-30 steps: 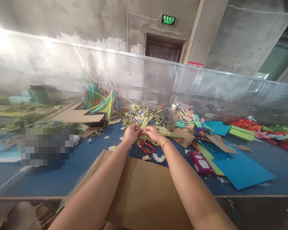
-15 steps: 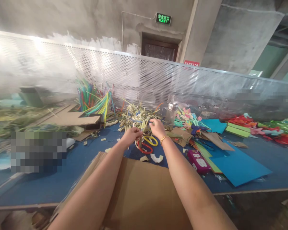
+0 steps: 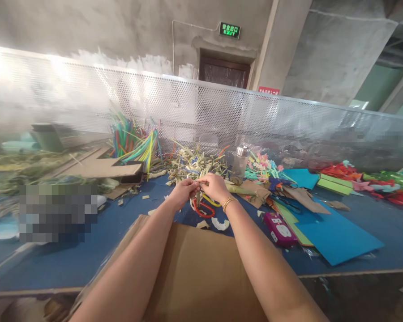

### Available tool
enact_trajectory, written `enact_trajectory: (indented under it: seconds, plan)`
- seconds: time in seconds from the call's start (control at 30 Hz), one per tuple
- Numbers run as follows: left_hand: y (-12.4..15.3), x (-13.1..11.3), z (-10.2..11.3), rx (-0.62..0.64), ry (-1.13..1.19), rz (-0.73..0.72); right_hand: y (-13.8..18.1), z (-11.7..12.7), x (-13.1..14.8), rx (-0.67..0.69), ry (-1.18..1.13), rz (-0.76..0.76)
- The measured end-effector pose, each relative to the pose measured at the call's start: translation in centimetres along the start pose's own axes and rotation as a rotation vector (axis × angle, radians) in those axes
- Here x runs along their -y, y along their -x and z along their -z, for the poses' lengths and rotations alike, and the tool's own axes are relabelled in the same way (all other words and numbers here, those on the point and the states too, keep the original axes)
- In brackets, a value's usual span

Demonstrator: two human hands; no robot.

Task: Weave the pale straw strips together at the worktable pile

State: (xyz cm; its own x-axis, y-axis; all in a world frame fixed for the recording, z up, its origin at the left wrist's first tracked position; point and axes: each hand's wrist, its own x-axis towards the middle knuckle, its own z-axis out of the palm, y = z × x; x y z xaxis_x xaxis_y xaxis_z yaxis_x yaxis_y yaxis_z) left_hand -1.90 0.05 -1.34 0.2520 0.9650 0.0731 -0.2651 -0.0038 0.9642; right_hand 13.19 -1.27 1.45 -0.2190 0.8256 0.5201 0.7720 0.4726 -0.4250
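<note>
Grip: left hand (image 3: pixel 183 193) and right hand (image 3: pixel 216 188) meet front-left of the bottle (image 3: pixel 241 163); both are narrow, in a pinch, but I cannot tell on what.
Strips: a tangled pale pile (image 3: pixel 190 163) on the bench (image 3: pixel 130 228), left of the bottle, behind the hands.
Loop: red loop (image 3: pixel 204 216), front-left of the bottle.
Box: purple box (image 3: pixel 280 229), front-right of the bottle.

Arms (image 3: pixel 134 261) reaching forward, hands (image 3: pixel 182 195) (image 3: pixel 216 187) close together, fingers (image 3: pixel 191 186) pinched

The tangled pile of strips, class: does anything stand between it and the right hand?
Nothing visible does. The right hand is at the near side of the tangled pile of strips; the lidded bottle stands to the pile's right, not between.
</note>
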Motion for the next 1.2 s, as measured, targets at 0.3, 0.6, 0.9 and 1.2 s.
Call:
enact_trajectory:
  seconds: [0.3, 0.6, 0.9, 1.2]
  plan:
    - [0.0, 0.0, 0.0, -0.028, 0.044, -0.019, 0.1, -0.1, 0.2, -0.092, 0.008, 0.020]
    - [-0.3, 0.2, 0.3, -0.005, -0.011, -0.007, -0.2, -1.3, -0.8, -0.060, -0.033, -0.004]
    - [0.0, -0.6, 0.3, -0.076, 0.091, 0.054, 0.3, 1.5, -0.7, 0.038, -0.084, -0.043]
    - [-0.3, -0.4, 0.6, -0.124, -0.016, 0.087, 0.2, 2.1, -1.5, 0.101, -0.655, 0.002]
